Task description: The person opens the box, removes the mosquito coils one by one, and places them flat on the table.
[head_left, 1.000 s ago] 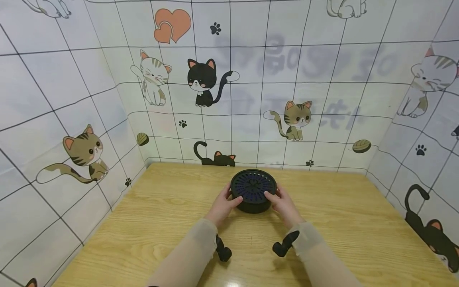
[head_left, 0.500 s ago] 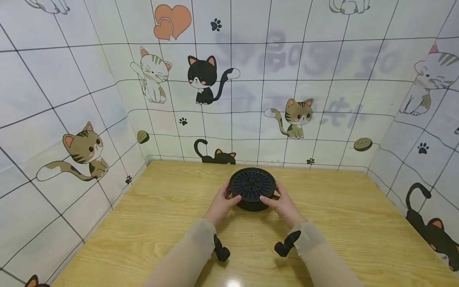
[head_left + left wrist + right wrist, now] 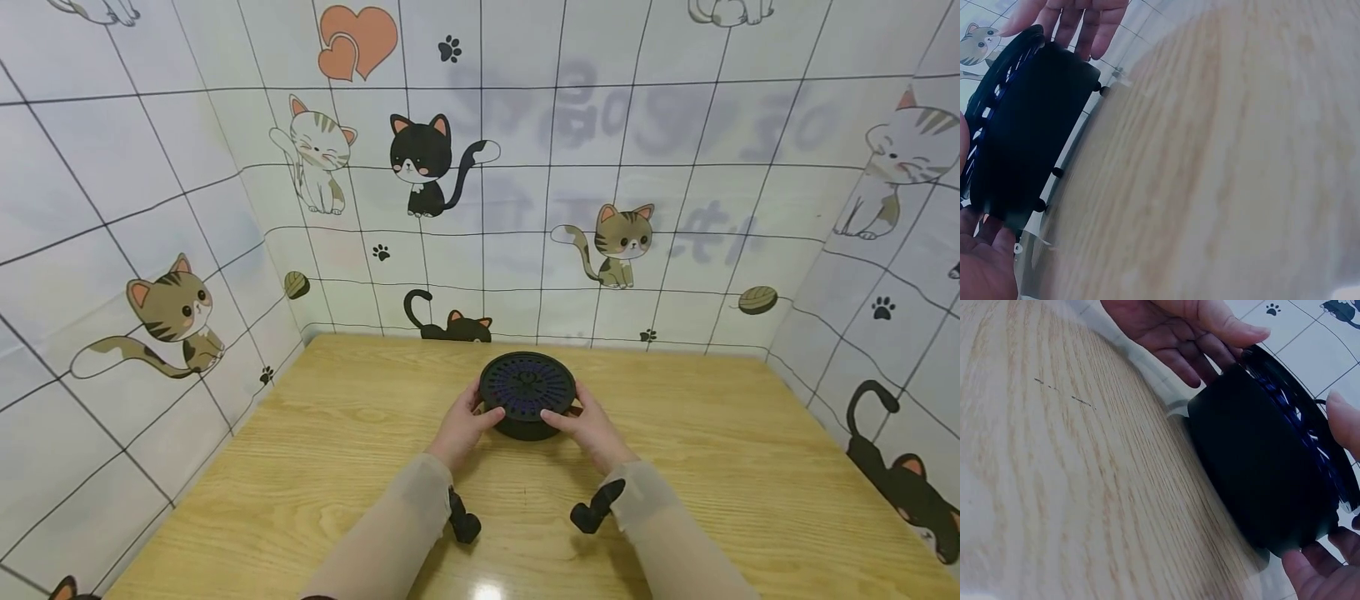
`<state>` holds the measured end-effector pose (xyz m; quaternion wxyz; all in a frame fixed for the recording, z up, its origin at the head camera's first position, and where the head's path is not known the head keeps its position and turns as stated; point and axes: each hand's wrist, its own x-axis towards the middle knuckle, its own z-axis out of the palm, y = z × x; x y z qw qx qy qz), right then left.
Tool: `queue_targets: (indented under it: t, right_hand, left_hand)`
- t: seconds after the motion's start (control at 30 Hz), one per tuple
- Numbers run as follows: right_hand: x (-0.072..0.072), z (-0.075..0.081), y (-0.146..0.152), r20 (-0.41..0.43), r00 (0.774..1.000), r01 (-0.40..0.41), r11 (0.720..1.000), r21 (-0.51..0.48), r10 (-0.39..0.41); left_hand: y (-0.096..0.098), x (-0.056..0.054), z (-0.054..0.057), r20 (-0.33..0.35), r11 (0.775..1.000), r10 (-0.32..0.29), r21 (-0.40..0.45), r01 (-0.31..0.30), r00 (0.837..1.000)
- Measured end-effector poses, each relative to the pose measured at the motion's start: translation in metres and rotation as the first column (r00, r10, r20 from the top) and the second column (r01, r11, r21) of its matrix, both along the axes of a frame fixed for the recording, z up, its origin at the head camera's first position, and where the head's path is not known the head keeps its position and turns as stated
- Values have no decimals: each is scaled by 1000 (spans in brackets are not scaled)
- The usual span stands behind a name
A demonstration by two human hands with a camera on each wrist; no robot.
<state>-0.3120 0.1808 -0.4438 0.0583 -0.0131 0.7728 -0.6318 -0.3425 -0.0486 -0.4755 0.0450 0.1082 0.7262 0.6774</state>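
Note:
A round black tabletop grill (image 3: 527,386) with a slotted top plate is held between my two hands. Bluish-purple shows through the slots. My left hand (image 3: 459,425) grips its left side, thumb over the rim and fingers against the side wall. On the opposite side my right hand (image 3: 592,425) holds it likewise, its thumb on the top's front edge. Small feet stick out under the grill's body (image 3: 1029,125) in the left wrist view, and a pale strip separates them from the table. The right wrist view shows the dark, smooth side wall (image 3: 1260,456).
A light wood-grain table (image 3: 360,408) spreads beneath the arms. White tiled-pattern walls (image 3: 517,250) with cartoon cats enclose it at the back and both sides. Black wrist cameras (image 3: 465,527) jut inward from both sleeves.
The grill and both hands have shifted only very slightly. My right thumb has slid a little left along the rim. The head view has tilted slightly down.

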Motion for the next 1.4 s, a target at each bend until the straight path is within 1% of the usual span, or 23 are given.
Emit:
queue_targets:
  t: [0.17,0.27,0.37,0.5,0.67,0.8,0.87,1.03,1.1,1.17,1.33,1.4]
  right_hand:
    - [2,-1,-3,-34,999,-21,999,-30,20]
    - [5,-1,-3,-41,999,-18,1000,-23,17]
    - [9,-2,-3,-37,999,-18,1000,-14,17]
    - [18,-1,-2,-30,999,-21,1000,-2,21]
    - [29,-1,-1,-16,1000,-25,999,23,26]
    - [36,-2,0,14,1000,-12,998,63,11]
    - [40,-2,1,27,1000,-7,997,74,5]
    - [47,-2,2,19,1000,-7,998,61,6]
    - [50,-3,3,12,1000,-14,999,49,13]
    - [54,-2,3,10,1000,-19,999,35,18]
    - [63,-1,4,11,1000,-24,999,24,24]
    - [65,-2,4,6,1000,-28,999,20,28]
  left_hand:
    - [-1,3,-1,8,1000,-5,4,5,1000]
    - [-2,7,-1,8,1000,-13,17,13,1000]
    - [-3,12,-1,14,1000,-12,25,11,1000]
    - [-3,22,2,27,1000,-1,10,1,1000]
    - [-4,31,1,17,1000,-5,-4,5,1000]
    - [-4,40,1,15,1000,-5,-15,5,1000]
    - [-4,47,6,19,1000,2,-24,-1,1000]
    - [-2,69,27,25,1000,12,-25,-11,1000]
    - [-1,76,31,20,1000,12,-19,-12,1000]
    - [-1,77,24,14,999,20,-26,-19,1000]
    - [-1,73,4,3,997,40,-59,-39,999]
    - [-1,77,5,5,997,45,-64,-45,999]
